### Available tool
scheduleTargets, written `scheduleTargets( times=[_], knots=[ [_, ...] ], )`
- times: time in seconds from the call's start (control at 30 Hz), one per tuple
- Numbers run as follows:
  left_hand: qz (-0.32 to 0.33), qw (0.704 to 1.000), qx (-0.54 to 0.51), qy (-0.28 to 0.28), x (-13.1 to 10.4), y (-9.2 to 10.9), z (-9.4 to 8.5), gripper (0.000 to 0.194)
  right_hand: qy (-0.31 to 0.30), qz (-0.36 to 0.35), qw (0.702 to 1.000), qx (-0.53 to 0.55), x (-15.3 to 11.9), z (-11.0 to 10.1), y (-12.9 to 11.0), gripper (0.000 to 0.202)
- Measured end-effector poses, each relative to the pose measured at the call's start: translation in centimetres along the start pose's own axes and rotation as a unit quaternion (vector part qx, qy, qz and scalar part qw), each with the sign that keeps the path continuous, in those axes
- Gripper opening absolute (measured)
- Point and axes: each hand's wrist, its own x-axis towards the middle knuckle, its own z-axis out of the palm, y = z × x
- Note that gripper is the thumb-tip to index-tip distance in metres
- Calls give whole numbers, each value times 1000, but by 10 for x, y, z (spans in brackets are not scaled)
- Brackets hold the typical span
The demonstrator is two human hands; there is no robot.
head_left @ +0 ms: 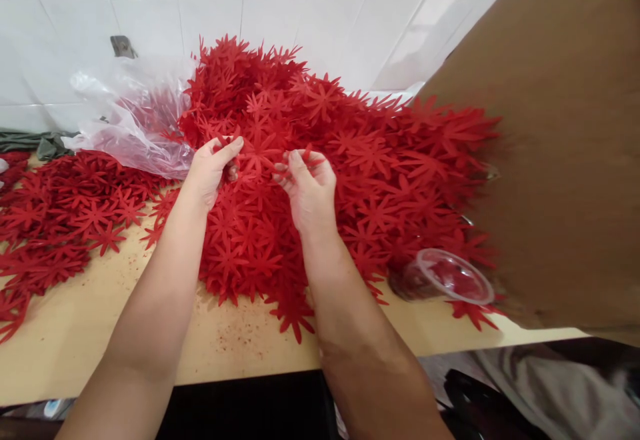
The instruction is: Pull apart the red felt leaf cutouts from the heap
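A big heap of red flower-shaped cutouts (245,240) with long narrow petals covers the middle of the table. Over it, my left hand (213,163) and my right hand (310,183) hold one red flower-shaped cutout (259,152) between them. The left thumb and fingers pinch petals on its left side. On the right, thumb and fingers close on petals of the opposite side. Its edges blend into the heap behind, so its full outline is hard to make out.
More red cutouts (65,227) lie at the left, beside a crumpled clear plastic bag (135,113). A clear plastic cup (445,277) lies tilted near the table's (240,353) right front. A large brown cardboard surface (560,160) borders the right; white tiled wall (300,20) stands behind.
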Motion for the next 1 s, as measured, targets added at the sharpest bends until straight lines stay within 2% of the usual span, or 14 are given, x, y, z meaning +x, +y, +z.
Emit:
scheduleTargets(
  times=[0.13,0.2,0.37,0.5,0.63,0.73,0.83,0.93,1.0],
  knots=[
    [-22,999,17,-45,-4,-3,7,19,-110,58,992,-16,-7,5,5,45],
    [-21,997,53,-52,-3,-7,10,16,-127,46,991,-26,-9,7,6,45],
    [15,990,128,-54,-1,-14,16,11,-82,-35,992,-84,-9,8,6,39],
    [24,990,136,-23,-1,-14,17,14,-54,-51,986,-152,-7,7,6,43],
    [22,991,129,9,2,-12,12,15,-1,-64,989,-136,-1,2,11,39],
    [24,992,121,17,3,-10,9,18,9,-67,991,-117,1,1,13,39],
    [36,989,143,-17,0,-9,11,23,-11,-63,987,-149,-1,1,11,40],
    [48,977,181,-100,-4,-11,16,25,-20,-55,982,-177,-5,2,9,45],
    [60,968,204,-130,-4,-15,19,23,-20,-39,984,-173,-5,2,9,48]
  ],
)
